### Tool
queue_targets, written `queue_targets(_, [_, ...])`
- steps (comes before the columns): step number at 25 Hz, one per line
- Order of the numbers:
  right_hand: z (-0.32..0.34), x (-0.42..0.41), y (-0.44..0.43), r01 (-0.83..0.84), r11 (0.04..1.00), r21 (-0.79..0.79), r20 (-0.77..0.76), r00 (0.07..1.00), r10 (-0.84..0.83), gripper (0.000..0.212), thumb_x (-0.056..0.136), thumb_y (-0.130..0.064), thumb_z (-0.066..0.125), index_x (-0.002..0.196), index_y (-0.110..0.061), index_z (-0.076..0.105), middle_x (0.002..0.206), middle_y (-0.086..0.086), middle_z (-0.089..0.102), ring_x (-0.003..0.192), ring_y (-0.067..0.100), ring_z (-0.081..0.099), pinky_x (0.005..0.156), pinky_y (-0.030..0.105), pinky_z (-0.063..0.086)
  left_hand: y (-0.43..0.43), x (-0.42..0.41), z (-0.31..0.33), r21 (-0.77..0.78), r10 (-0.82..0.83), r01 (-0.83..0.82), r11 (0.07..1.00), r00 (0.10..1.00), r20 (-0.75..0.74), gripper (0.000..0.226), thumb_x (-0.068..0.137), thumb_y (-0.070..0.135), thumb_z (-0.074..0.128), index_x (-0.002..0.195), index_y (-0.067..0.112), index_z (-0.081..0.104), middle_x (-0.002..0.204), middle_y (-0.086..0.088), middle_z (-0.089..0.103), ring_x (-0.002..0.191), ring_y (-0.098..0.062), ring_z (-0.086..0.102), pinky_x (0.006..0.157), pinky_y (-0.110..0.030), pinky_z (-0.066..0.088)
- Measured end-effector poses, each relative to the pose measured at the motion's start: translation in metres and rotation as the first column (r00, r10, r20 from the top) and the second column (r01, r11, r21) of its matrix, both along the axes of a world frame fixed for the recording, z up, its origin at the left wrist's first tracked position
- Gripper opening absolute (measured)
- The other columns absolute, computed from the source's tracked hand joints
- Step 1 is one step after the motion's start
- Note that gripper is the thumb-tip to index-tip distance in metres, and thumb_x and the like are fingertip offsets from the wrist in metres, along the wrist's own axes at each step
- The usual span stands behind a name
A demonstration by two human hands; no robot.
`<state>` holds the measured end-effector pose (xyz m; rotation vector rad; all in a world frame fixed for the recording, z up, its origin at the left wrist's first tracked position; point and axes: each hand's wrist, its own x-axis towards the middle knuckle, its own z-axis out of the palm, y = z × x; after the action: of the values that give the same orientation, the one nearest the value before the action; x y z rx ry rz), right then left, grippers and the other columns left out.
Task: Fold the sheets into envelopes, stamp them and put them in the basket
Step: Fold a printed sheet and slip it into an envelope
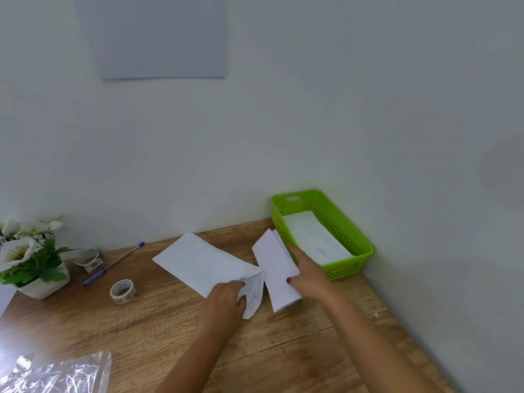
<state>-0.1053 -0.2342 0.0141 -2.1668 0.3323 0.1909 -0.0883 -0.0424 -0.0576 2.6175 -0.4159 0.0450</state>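
While looking down across the wooden counter (147,330), noted at lower centre of the frame: left hand (224,303), fingers (231,286) curled and clamped on the crumpled near corner of a white sheet (198,262). Remainder of that sheet lying flat on the counter, running toward the upper left. Corner lifted and bunched under the grip.

Just right of centre: right hand (309,276), thumb pressed on the face of a folded sheet (275,265), index finger laid along its right edge, so clamped on it. Other fingers of this hand hidden behind the paper. Folded sheet tilted, layers showing at its far end, placed between the flat sheet and the basket, just beside the basket's near wall. Contact with the counter at its near end: cannot tell.

Right of centre, against the wall: green basket (365,251), perforated sides, holding a white envelope (309,234) lying flat, small dark scribble near its near end.

Left part of the frame: blue pen (113,263), two tape rolls (88,258) (123,291) either side of it, white potted flowers (31,259) at the edge. Lower left corner: clear plastic bag (59,375). Upper left, on the wall: grey panel (158,38).
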Motion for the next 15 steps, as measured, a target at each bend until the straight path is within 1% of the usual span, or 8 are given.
queue_targets(2, [0.009,-0.009,-0.010,-0.011,0.996,0.089,0.001,1.000,0.011,0.075,0.086,0.008,0.050,0.148,-0.027,0.027,0.147,0.001,0.038,0.130,0.020,0.043,0.095,0.022,0.041,-0.012,0.006,0.004,-0.023,0.065,-0.066,0.998,0.996,-0.053,0.035,0.096,0.025,0.047,0.131,0.020,0.054,0.123,-0.002,0.062,0.110,-0.014,0.055,0.088,-0.021,0.043])
queue_targets(4, [0.013,-0.022,-0.012,-0.033,0.995,0.090,-0.019,0.999,0.035,0.068,0.087,0.011,0.045,0.144,-0.024,0.038,0.147,0.000,0.038,0.126,0.017,0.043,0.079,0.011,0.042,-0.026,0.008,0.005,-0.021,0.096,-0.098,0.995,0.993,-0.061,0.037,0.098,0.024,0.043,0.134,0.018,0.051,0.125,-0.002,0.060,0.112,-0.013,0.052,0.091,-0.020,0.039])
queue_targets(5, [0.012,-0.028,-0.013,-0.032,0.995,0.099,-0.019,0.999,0.034,0.064,0.088,0.012,0.042,0.142,-0.022,0.042,0.147,0.000,0.038,0.125,0.015,0.043,0.075,0.007,0.040,-0.031,0.008,0.005,-0.009,0.100,-0.100,0.995,0.994,-0.052,0.037,0.098,0.024,0.041,0.134,0.017,0.050,0.125,-0.002,0.059,0.112,-0.014,0.051,0.092,-0.021,0.039])
queue_targets(6, [0.011,-0.035,-0.013,-0.033,0.993,0.115,-0.007,0.999,0.034,0.063,0.088,0.012,0.041,0.142,-0.021,0.043,0.149,-0.001,0.036,0.127,0.013,0.041,0.080,0.005,0.038,-0.035,0.008,0.005,0.010,0.097,-0.096,0.995,0.994,-0.052,0.037,0.099,0.023,0.040,0.134,0.017,0.049,0.126,-0.002,0.058,0.113,-0.014,0.050,0.093,-0.022,0.039])
queue_targets(8, [0.009,-0.046,-0.012,-0.051,0.989,0.135,0.018,0.999,0.049,0.063,0.089,0.011,0.041,0.143,-0.023,0.040,0.153,-0.005,0.029,0.137,0.011,0.030,0.098,0.011,0.027,-0.038,0.009,0.004,0.030,0.093,-0.091,0.995,0.994,-0.056,0.038,0.099,0.021,0.039,0.137,0.018,0.045,0.129,-0.001,0.056,0.116,-0.014,0.048,0.095,-0.022,0.039])
queue_targets(9, [0.008,-0.051,-0.011,-0.056,0.989,0.140,0.023,0.998,0.053,0.064,0.090,0.010,0.042,0.143,-0.024,0.039,0.154,-0.007,0.027,0.140,0.010,0.026,0.102,0.013,0.022,-0.037,0.011,0.003,0.025,0.099,-0.098,0.995,0.993,-0.067,0.040,0.099,0.021,0.039,0.138,0.019,0.044,0.130,-0.001,0.055,0.117,-0.014,0.048,0.095,-0.022,0.039])
queue_targets(13, [0.004,-0.067,-0.007,0.008,0.967,0.254,0.078,0.997,-0.029,0.065,0.089,0.010,0.040,0.143,-0.026,0.038,0.151,-0.013,0.027,0.135,0.001,0.024,0.104,0.016,0.021,-0.037,0.012,0.005,-0.016,0.112,-0.114,0.993,0.989,-0.095,0.039,0.098,0.017,0.042,0.136,0.019,0.048,0.129,-0.002,0.057,0.115,-0.015,0.050,0.093,-0.024,0.042])
queue_targets(15, [0.002,-0.072,-0.003,-0.009,0.965,0.262,0.088,0.996,-0.015,0.065,0.090,0.009,0.041,0.144,-0.028,0.037,0.149,-0.015,0.027,0.132,-0.002,0.024,0.105,0.016,0.022,-0.039,0.012,0.007,0.001,0.087,-0.088,0.996,0.991,-0.102,0.036,0.097,0.015,0.043,0.131,0.017,0.053,0.124,-0.004,0.059,0.111,-0.016,0.052,0.090,-0.026,0.045])
